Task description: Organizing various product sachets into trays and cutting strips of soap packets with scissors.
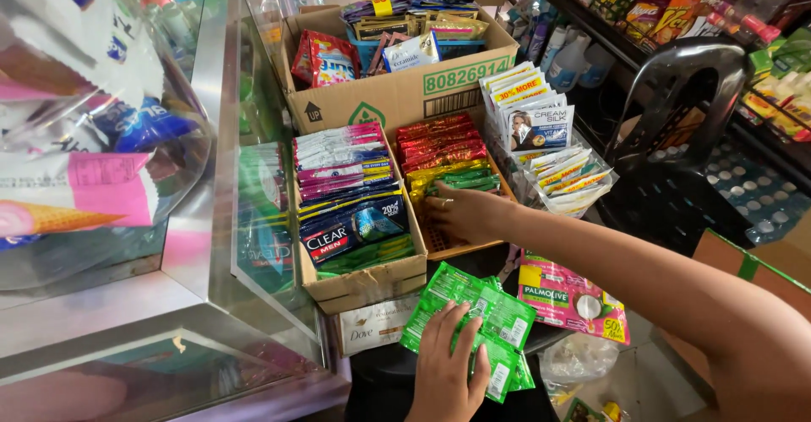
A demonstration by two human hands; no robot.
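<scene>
My left hand [445, 370] is at the bottom centre. Its fingers are spread over a fanned bunch of green sachets [470, 302], which it holds against a dark surface. My right hand [463, 212] reaches in from the right into an orange plastic tray [446, 242]. Rows of red, yellow and green sachets [443, 156] stand on edge in that tray. The right fingers curl against the near end of the green row [463, 181]. Their tips are hidden, so a grip cannot be seen.
A cardboard box [365, 285] of pink, purple, blue and dark sachets sits left of the tray. A larger carton [397, 92] stands behind. White sachets [541, 135] fill a clear bin at right. A pink sachet strip [570, 299], a black chair [684, 92] and a glass counter [194, 219] are close.
</scene>
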